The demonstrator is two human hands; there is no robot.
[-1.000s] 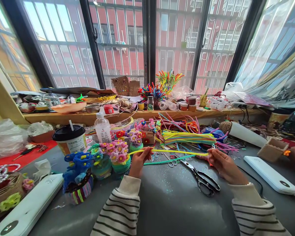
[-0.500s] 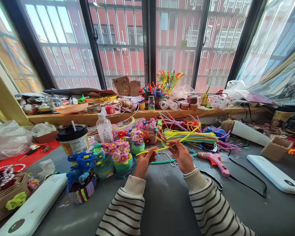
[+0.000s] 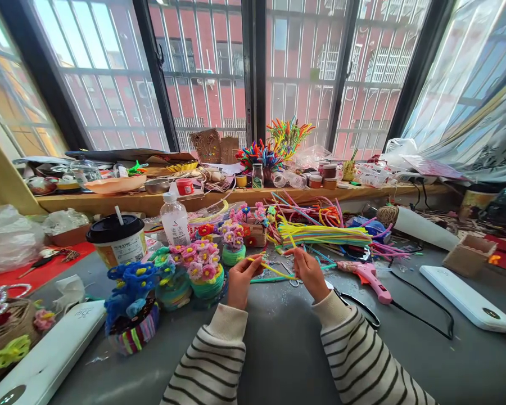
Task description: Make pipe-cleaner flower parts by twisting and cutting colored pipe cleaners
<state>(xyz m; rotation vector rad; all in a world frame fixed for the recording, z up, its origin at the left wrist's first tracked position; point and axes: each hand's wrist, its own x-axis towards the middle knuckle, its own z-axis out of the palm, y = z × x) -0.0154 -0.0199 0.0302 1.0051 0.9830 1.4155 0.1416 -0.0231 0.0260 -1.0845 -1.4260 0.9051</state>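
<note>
A yellow pipe cleaner [image 3: 274,270] runs between my two hands above the grey table. Its left end is pinched between the thumb and fingers of my left hand [image 3: 241,281]. My right hand [image 3: 310,274] has its thumb and fingers together around the other part, which bends upward near the fingertips. Under the hands lie a teal pipe cleaner [image 3: 270,279] and small scissors [image 3: 294,282]. Behind them is a bundle of yellow and green pipe cleaners [image 3: 329,235].
Left of my hands stand pots of fluffy flowers [image 3: 204,275], a bottle [image 3: 175,220] and a lidded cup [image 3: 118,239]. A pink glue gun [image 3: 373,282] with a black cord and a white device [image 3: 468,298] lie to the right.
The yellow pipe cleaner now slopes down to the right and bends up by my right hand; before, it stretched in a long line past both hands. The view has shifted slightly.
</note>
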